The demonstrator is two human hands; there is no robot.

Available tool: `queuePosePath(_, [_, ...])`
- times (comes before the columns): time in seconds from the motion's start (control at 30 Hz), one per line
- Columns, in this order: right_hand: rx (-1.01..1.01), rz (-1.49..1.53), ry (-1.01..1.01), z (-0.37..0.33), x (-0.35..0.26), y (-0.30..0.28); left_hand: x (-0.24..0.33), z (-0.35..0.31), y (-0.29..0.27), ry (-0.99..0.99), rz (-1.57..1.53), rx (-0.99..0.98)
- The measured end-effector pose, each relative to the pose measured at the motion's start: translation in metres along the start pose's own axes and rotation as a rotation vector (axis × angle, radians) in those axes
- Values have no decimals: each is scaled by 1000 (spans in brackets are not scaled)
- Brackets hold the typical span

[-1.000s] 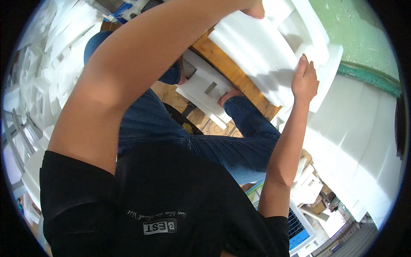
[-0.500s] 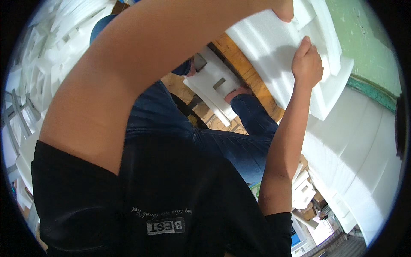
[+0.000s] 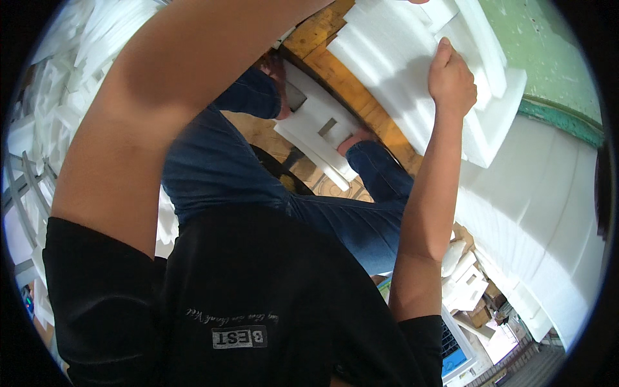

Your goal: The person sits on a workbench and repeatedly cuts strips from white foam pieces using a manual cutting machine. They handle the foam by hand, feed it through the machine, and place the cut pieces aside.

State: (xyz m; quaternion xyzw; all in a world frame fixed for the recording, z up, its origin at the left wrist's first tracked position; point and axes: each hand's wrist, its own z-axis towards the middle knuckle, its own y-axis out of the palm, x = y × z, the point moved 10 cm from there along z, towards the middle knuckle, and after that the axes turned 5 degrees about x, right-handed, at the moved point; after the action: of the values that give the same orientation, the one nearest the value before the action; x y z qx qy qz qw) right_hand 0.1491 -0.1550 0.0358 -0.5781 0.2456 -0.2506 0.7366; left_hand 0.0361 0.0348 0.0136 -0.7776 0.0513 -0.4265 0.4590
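Observation:
White foam pieces [image 3: 387, 58] lie in a layered stack at the upper right, partly over the edge of a wooden bench [image 3: 361, 87]. My right hand [image 3: 453, 80] is closed at the near right side of the stack, thumb on top and fingers curled round a foam edge. Across the upper left reaches my left arm, and only a sliver of my left hand [image 3: 419, 1] shows at the top rim, over the foam. Its fingers are mostly cut off. Beyond the right hand, a thick upright foam slab [image 3: 485, 48] leans along the stack.
Heaps of white foam [image 3: 64, 106] fill the left side. A green surface [image 3: 548, 51] is at the upper right, above large white sheets [image 3: 522, 187]. Below the bench, a foam piece with cutouts [image 3: 309, 129] lies by my feet. Foam scraps [image 3: 467, 287] are at the lower right.
My left hand has gone up, almost out of the picture. The right hand and the foam sit slightly higher and further left. My left leg has swung outward to the left.

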Motion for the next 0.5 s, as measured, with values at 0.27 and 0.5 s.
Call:
queuePosePath(0.27, [27, 24, -1, -2, 5, 3, -20, -31, 11, -115, -646, 69])
queuePosePath(0.5, [9, 37, 15, -1, 7, 6, -4, -62, 10, 65, -601, 41])
